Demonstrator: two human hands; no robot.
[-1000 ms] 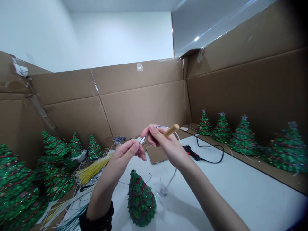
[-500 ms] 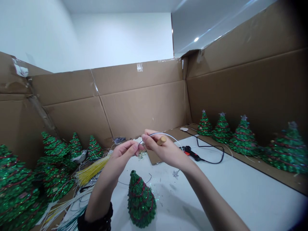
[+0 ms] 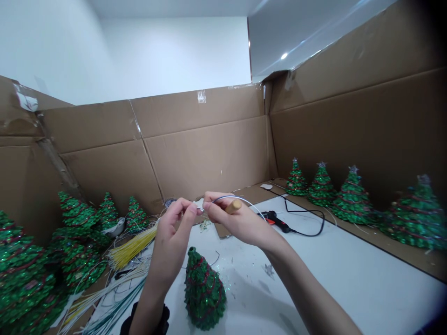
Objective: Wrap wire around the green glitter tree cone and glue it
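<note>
A thin pale wire (image 3: pixel 244 199) arcs from my fingertips over the back of my right hand (image 3: pixel 235 217). That hand is closed on the wire and also on a wooden handle (image 3: pixel 233 206), whose far end is hidden in the fingers. Close beside it, my left hand (image 3: pixel 173 232) pinches the wire's end between thumb and forefinger. A small silvery star (image 3: pixel 268 270), blurred, appears below my right wrist, seemingly hanging from the wire. Beneath both hands, a green glitter tree (image 3: pixel 205 293) with red garlands stands upright on the white table (image 3: pixel 335 279), with no star on its tip.
A black glue gun (image 3: pixel 277 222) with a cord lies right of my hands. Several star-topped trees (image 3: pixel 353 195) line the right cardboard wall; more trees (image 3: pixel 78 214) stand left. Bundles of yellow wire (image 3: pixel 131 250) and teal wire (image 3: pixel 117 302) lie left, near a grey bird figure (image 3: pixel 115 229).
My left hand has turned slightly upright, its fingertips a little farther from the right ones. My right hand has shifted slightly left. The star has swung right and lower.
</note>
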